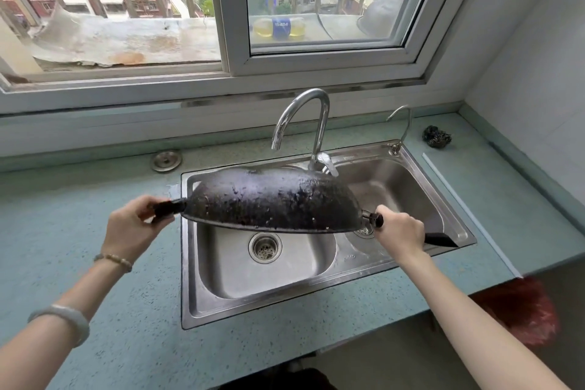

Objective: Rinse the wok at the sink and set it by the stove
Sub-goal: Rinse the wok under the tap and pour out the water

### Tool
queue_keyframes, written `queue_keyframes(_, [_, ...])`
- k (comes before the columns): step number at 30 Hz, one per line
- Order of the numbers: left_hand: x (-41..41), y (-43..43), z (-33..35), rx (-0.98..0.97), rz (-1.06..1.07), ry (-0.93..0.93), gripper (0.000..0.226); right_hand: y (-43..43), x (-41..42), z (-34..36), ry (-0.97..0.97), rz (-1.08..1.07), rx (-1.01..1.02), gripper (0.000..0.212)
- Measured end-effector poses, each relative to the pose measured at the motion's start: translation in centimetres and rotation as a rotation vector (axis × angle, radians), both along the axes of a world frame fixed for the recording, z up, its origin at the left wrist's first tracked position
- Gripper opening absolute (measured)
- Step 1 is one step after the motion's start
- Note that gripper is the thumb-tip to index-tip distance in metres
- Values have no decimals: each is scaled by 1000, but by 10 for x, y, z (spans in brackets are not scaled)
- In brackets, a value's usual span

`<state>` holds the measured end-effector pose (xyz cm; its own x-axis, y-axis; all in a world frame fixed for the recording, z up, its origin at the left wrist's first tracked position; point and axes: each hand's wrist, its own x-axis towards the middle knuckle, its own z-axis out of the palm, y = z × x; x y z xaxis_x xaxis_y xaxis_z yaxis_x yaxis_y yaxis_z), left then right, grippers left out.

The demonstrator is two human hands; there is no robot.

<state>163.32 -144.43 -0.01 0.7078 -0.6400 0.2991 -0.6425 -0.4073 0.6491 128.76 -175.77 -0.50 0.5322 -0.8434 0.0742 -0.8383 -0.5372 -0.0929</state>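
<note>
Hands (133,228) (400,231) gripping upturned wok (272,198), over sink (240,275)

Reaching forward with both arms outstretched.
Gripping the wok (272,199) by opposite handles, left hand (134,228) and right hand (401,230) curled round them, roughly level.

In view are one wok (272,196), one sink (187,263) with two basins (240,275) (389,180), two taps (304,111) (403,123), one scourer (437,136), one bottle (280,28), two bracelets (114,261) (63,318).
</note>
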Motion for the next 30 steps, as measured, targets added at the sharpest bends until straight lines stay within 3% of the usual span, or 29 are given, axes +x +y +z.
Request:
queue_keyframes(5, [-13,10,-31,218,-16,93,60,0,-3,-12,206,58,68,18])
queue_keyframes(13, [3,-1,-2,-95,102,-39,47,-10,7,11,-56,33,-85,13])
queue_keyframes(16, [-2,5,-23,23,62,-13,52,-7,6,-2,20,36,2,13])
queue_keyframes(20, [-11,12,-39,219,33,84,42,-12,4,-5,181,86,33,14])
queue_keyframes(24, [-10,3,-12,98,20,-35,56,-20,6,12,62,83,-73,9])
queue_keyframes(27, [-5,-6,4,-55,93,-63,50,-22,7,20,-79,59,-121,10])
queue_keyframes(30, [-9,-11,-5,11,102,-21,46,-18,4,11,-1,63,-26,12])
